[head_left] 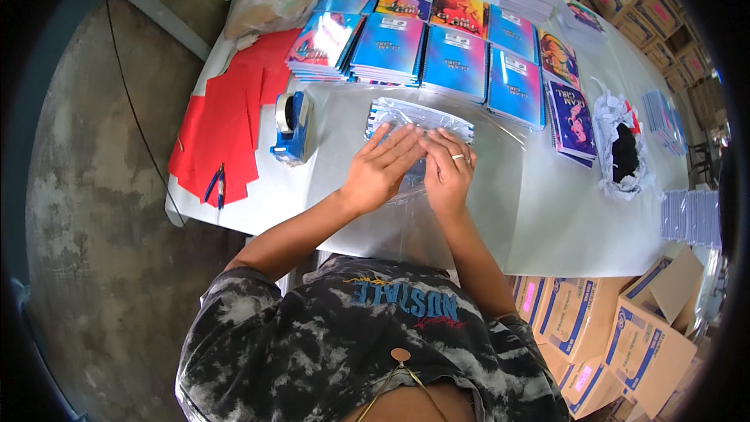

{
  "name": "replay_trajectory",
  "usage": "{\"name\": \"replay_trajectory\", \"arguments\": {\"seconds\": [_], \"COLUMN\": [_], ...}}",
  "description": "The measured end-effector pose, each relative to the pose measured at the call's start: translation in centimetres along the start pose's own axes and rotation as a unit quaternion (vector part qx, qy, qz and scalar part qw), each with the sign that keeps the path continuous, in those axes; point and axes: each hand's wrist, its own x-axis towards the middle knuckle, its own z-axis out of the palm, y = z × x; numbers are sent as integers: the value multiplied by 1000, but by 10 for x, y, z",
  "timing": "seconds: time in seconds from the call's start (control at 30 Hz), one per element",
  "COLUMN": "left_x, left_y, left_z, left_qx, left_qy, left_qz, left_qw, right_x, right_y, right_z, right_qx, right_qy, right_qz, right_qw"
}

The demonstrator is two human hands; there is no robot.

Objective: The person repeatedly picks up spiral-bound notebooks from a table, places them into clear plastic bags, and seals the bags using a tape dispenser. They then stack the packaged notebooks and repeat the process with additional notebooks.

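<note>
A spiral-bound notebook stack (439, 119) in clear plastic film lies on the table right in front of me, its coil along the left side. My left hand (380, 170) rests flat on its near part, fingers stretched out and angled to the right. Beside it, my right hand (448, 175), with a ring on one finger, lies on the same wrapped stack with its fingers slightly bent. The fingertips of both hands almost meet over the film. Loose film (406, 207) spreads toward me below the hands. The hands cover the near part of the stack.
Piles of colourful spiral notebooks (455, 62) line the far side. At left are a blue tape dispenser (291, 129), red sheets (226, 121) and blue-handled snips (216, 185). A plastic bag (617, 144) sits at right. Cardboard boxes (574, 316) stand below the table's right edge.
</note>
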Motion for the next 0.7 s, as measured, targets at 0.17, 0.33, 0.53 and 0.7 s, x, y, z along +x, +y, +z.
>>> {"name": "replay_trajectory", "arguments": {"seconds": [0.17, 0.33, 0.53, 0.7], "left_x": [-36, -95, -157, -189], "left_y": [-73, -166, -180, -156], "left_z": [-49, -70, -67, -57], "left_qx": [127, -235, -600, -61], "left_qy": [194, -53, 30, -4], "left_qz": [-295, -744, -522, -643], "left_qw": [927, 623, 605, 763], "right_x": [-2, -2, -4, -2], "right_y": [11, 6, 8, 8], "right_z": [3, 3, 6, 9], "right_qx": [-21, -18, -23, -6], "right_qy": [23, 7, 12, 11], "right_qz": [-38, -41, -56, -49], "right_qw": [999, 999, 998, 999]}}
